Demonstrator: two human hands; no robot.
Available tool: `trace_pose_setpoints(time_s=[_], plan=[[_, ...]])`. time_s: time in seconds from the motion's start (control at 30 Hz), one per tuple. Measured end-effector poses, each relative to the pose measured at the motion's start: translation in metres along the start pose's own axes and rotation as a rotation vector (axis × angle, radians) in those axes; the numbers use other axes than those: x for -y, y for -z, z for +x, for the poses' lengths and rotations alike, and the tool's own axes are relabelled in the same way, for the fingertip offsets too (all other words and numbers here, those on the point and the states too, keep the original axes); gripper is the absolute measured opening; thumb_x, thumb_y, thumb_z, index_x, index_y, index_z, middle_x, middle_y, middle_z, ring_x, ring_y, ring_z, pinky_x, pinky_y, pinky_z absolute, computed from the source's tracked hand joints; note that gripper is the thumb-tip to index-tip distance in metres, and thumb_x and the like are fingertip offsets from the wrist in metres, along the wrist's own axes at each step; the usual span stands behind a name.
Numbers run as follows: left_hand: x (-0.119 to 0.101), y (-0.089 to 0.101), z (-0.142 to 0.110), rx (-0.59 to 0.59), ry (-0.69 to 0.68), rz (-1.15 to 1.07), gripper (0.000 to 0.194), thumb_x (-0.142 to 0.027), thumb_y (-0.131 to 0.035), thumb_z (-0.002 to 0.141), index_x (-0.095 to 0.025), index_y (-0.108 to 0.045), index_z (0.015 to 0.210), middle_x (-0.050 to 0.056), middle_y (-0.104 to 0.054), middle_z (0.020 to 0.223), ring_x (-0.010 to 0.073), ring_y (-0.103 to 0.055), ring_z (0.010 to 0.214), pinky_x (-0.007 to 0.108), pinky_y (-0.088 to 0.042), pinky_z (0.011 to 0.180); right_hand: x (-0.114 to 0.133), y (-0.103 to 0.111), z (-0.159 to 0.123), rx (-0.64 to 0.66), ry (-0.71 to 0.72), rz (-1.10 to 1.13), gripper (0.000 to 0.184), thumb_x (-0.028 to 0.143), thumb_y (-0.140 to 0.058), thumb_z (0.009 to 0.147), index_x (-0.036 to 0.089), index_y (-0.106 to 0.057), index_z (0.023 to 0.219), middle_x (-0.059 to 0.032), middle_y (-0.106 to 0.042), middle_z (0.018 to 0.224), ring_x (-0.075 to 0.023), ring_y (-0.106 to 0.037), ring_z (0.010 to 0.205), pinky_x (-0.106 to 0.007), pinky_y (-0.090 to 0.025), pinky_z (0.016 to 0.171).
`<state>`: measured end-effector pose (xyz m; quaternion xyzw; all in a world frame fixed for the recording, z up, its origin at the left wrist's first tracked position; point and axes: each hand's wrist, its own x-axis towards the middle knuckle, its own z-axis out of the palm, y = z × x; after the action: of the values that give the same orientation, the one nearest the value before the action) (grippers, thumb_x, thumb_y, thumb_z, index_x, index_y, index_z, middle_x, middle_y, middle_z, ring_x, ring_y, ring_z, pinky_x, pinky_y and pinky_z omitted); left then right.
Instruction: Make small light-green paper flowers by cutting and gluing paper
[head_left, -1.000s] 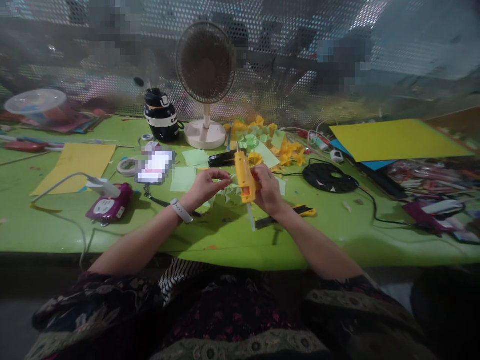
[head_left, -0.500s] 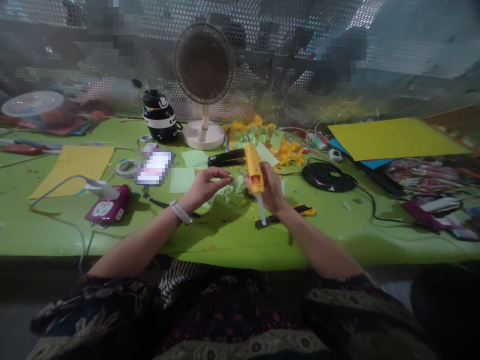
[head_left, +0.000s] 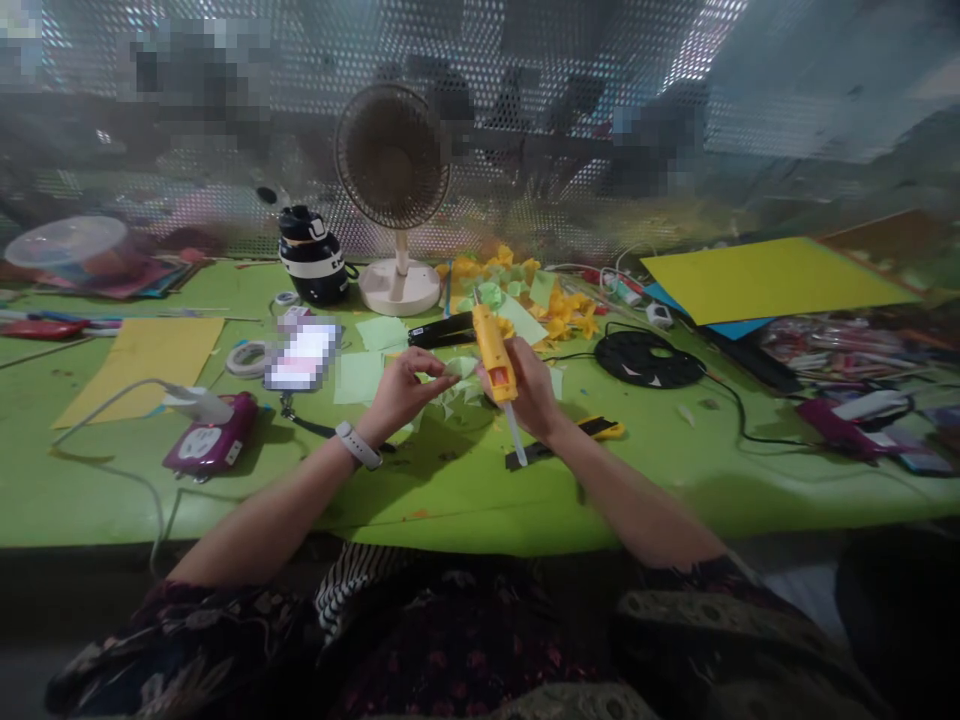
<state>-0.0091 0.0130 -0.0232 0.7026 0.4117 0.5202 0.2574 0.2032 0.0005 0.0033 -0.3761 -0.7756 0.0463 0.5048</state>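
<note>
My right hand (head_left: 534,392) is wrapped around a yellow hot glue gun (head_left: 492,345), its nozzle pointing away from me. A whitish glue stick (head_left: 514,432) sticks out of its back end. Left of the gun, my left hand (head_left: 409,388) is closed in a pinch; whatever its fingertips hold is too small to make out. Light green paper scraps (head_left: 459,398) lie beneath and beyond the fingers. A yellow and black utility knife (head_left: 604,428) rests on the table under my right wrist. Behind my hands is a black stapler (head_left: 441,330).
Orange paper flowers (head_left: 566,312) are heaped at the back, near a fan (head_left: 400,285) and a dark bottle (head_left: 315,265). A phone (head_left: 304,357), tape roll (head_left: 249,358) and purple power adapter (head_left: 214,440) lie leftward. A black cable reel (head_left: 649,358) and yellow sheet (head_left: 780,280) are rightward.
The view has tilted slightly, so the table sits a little lower in the picture. The glue gun leans a bit more leftward, still in my right hand; my left hand keeps its pinch.
</note>
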Motion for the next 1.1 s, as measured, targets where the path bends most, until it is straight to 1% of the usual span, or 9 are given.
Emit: trace_pose_setpoints(time_s=[0.07,0.13,0.23,0.3,0.4,0.53,0.67,0.93,1.1], plan=[[-0.002,0.003,0.002,-0.048,-0.012,0.064,0.019,-0.034,-0.081,0.077,-0.021,-0.071,0.069,0.005,-0.068,0.084,0.0168,-0.062,0.075,0.030,-0.051,0.063,0.003,0.002,0.002,-0.036,0.044,-0.027,0.011,0.024,-0.061,0.089,0.022,-0.051,0.093,-0.0062,-0.061,0.091,-0.0205,-0.060,0.082,-0.035,-0.051,0.071],[-0.004,0.006,0.004,-0.088,-0.037,0.128,0.018,-0.032,-0.080,0.078,-0.020,-0.070,0.070,0.005,-0.068,0.087,0.0166,-0.063,0.075,0.029,-0.051,0.062,0.008,0.004,0.003,-0.023,0.047,-0.046,0.013,0.032,-0.061,0.091,0.022,-0.052,0.090,-0.0064,-0.060,0.089,-0.0211,-0.059,0.082,-0.036,-0.050,0.072],[-0.003,0.012,0.008,-0.147,-0.088,0.191,0.018,-0.028,-0.079,0.079,-0.019,-0.068,0.068,0.005,-0.068,0.087,0.0163,-0.063,0.076,0.029,-0.052,0.064,0.019,0.004,0.001,0.133,-0.050,0.014,0.025,0.044,-0.061,0.091,0.022,-0.053,0.083,-0.0032,-0.058,0.078,-0.0179,-0.056,0.070,-0.032,-0.047,0.064],[-0.002,0.015,0.011,-0.167,-0.112,0.218,0.020,-0.029,-0.078,0.080,-0.018,-0.067,0.068,0.006,-0.068,0.087,0.0158,-0.062,0.075,0.029,-0.053,0.065,0.024,0.002,-0.003,0.220,-0.110,0.069,0.031,0.048,-0.060,0.091,0.021,-0.053,0.078,-0.0021,-0.056,0.074,-0.0163,-0.053,0.065,-0.031,-0.044,0.062],[-0.001,0.019,0.013,-0.181,-0.122,0.238,0.022,-0.033,-0.076,0.083,-0.018,-0.066,0.069,0.006,-0.068,0.088,0.0148,-0.061,0.073,0.029,-0.053,0.066,0.027,-0.002,-0.006,0.254,-0.191,0.121,0.037,0.051,-0.061,0.089,0.021,-0.048,0.071,-0.0002,-0.052,0.067,-0.0142,-0.048,0.059,-0.030,-0.040,0.057],[-0.002,0.019,0.013,-0.202,-0.133,0.226,0.024,-0.036,-0.075,0.084,-0.018,-0.067,0.070,0.005,-0.069,0.086,0.0145,-0.061,0.070,0.029,-0.052,0.066,0.027,-0.002,-0.007,0.304,-0.321,0.182,0.040,0.054,-0.063,0.087,0.022,-0.045,0.070,0.0011,-0.049,0.061,-0.0128,-0.044,0.055,-0.029,-0.036,0.050],[-0.002,0.016,0.013,-0.208,-0.154,0.193,0.026,-0.040,-0.074,0.084,-0.019,-0.067,0.070,0.004,-0.070,0.081,0.0149,-0.061,0.068,0.029,-0.052,0.064,0.028,-0.001,-0.006,0.303,-0.364,0.206,0.042,0.055,-0.065,0.086,0.023,-0.044,0.069,0.0013,-0.048,0.060,-0.0130,-0.044,0.053,-0.029,-0.035,0.047],[-0.008,0.013,0.010,-0.193,-0.207,0.182,0.027,-0.044,-0.071,0.086,-0.019,-0.071,0.074,0.008,-0.072,0.088,0.0167,-0.065,0.074,0.028,-0.051,0.058,0.025,-0.002,-0.005,0.278,-0.305,0.159,0.042,0.055,-0.064,0.087,0.022,-0.045,0.069,0.0008,-0.049,0.061,-0.0126,-0.043,0.054,-0.028,-0.036,0.048],[-0.012,0.013,0.009,-0.168,-0.197,0.136,0.028,-0.044,-0.071,0.087,-0.019,-0.070,0.073,0.008,-0.072,0.088,0.0154,-0.065,0.070,0.026,-0.052,0.055,0.025,-0.002,-0.005,0.261,-0.318,0.161,0.043,0.056,-0.065,0.086,0.022,-0.046,0.069,0.0013,-0.049,0.062,-0.0126,-0.044,0.055,-0.028,-0.036,0.050]])
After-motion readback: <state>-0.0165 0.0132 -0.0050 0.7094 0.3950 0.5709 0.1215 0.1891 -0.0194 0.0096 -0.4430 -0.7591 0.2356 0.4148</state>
